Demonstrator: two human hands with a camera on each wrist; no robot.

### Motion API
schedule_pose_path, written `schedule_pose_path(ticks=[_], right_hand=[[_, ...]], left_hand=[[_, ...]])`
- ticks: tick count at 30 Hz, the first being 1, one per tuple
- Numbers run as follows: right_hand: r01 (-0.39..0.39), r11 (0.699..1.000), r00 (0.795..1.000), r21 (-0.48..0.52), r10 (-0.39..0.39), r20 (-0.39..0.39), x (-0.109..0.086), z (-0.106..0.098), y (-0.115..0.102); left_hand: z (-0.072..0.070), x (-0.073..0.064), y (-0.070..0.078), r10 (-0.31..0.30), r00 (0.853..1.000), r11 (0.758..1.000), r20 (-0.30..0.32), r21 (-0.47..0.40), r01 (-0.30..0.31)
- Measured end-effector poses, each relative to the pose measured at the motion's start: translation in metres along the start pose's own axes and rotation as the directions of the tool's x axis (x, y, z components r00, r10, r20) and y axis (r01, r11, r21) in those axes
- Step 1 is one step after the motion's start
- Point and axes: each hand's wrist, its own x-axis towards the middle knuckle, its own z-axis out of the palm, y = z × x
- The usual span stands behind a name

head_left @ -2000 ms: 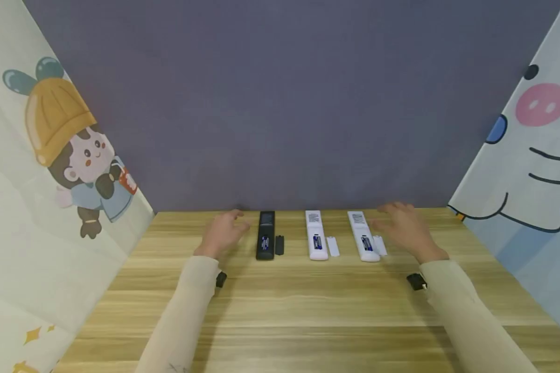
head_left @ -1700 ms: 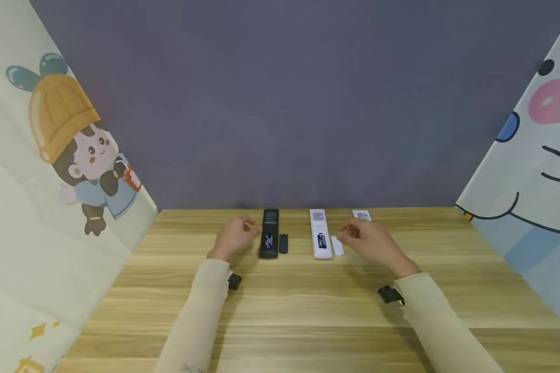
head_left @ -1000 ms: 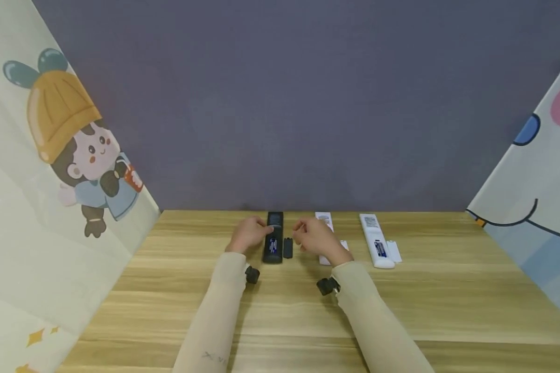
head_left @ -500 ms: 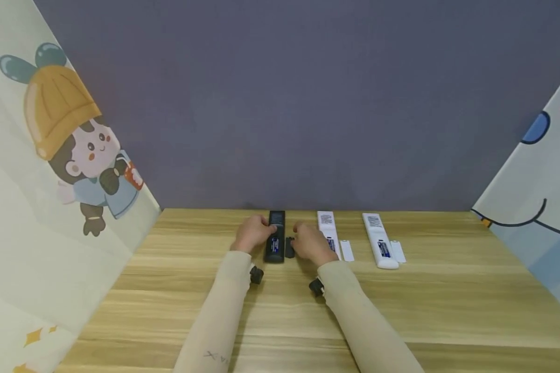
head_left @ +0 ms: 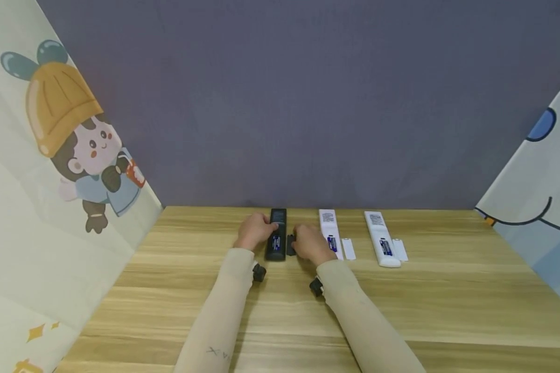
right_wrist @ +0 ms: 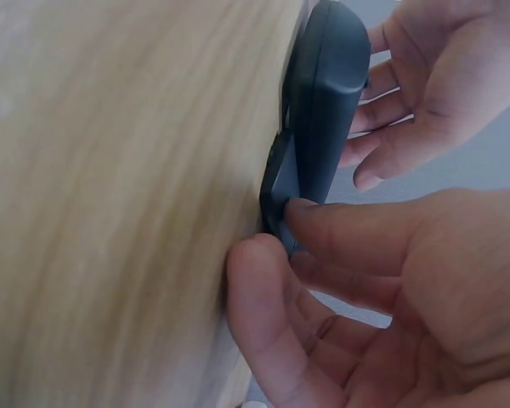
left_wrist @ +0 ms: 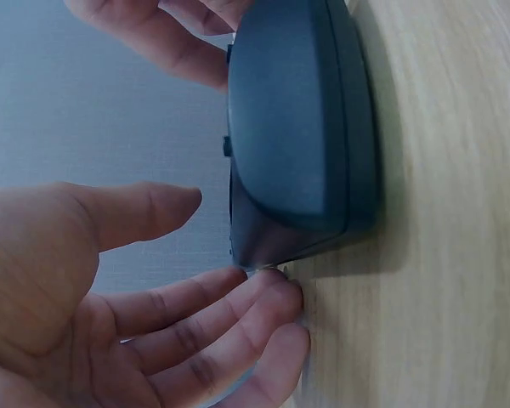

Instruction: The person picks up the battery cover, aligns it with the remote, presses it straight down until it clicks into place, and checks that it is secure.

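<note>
Black remote [left_wrist: 289,119], smooth plastic, rounded end, lies back-up on wood-grain table [head_left: 284,331]. Lettering on its label and blue batteries [head_left: 276,243] too small to read. Middle white remote [head_left: 328,228] and right white remote [head_left: 377,235] carry printed blocks, illegible. Left sleeve [head_left: 221,311] bears dark X-like mark. Left hand [head_left: 254,231]: fingertips against black remote's side, thumb spread apart. Right hand [head_left: 310,242]: thumb and fingers pinch thin black cover [right_wrist: 280,183], just beside black remote.
</note>
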Motion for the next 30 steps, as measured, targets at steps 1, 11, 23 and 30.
schedule_pose_path(ticks=[1, 11, 23, 30], right_hand=[[0.003, 1.000, 1.000, -0.003, -0.003, -0.003, 0.000, 0.000, 0.000], [-0.012, 1.000, 1.000, 0.008, 0.012, 0.028, 0.000, 0.000, 0.003], [-0.051, 0.992, 0.999, 0.114, 0.050, 0.015, 0.003, -0.006, 0.004], [-0.083, 0.979, 0.996, 0.188, 0.077, 0.042, 0.003, -0.008, 0.003]], left_hand=[[0.000, 0.000, 0.000, -0.001, 1.000, 1.000, -0.002, 0.002, 0.001], [0.005, 0.003, 0.004, -0.015, 0.999, 0.999, -0.032, 0.031, 0.016], [0.013, -0.002, 0.013, -0.029, 0.998, 0.996, -0.060, 0.084, 0.034], [0.013, -0.002, 0.011, -0.022, 0.999, 0.999, -0.048, 0.028, 0.024]])
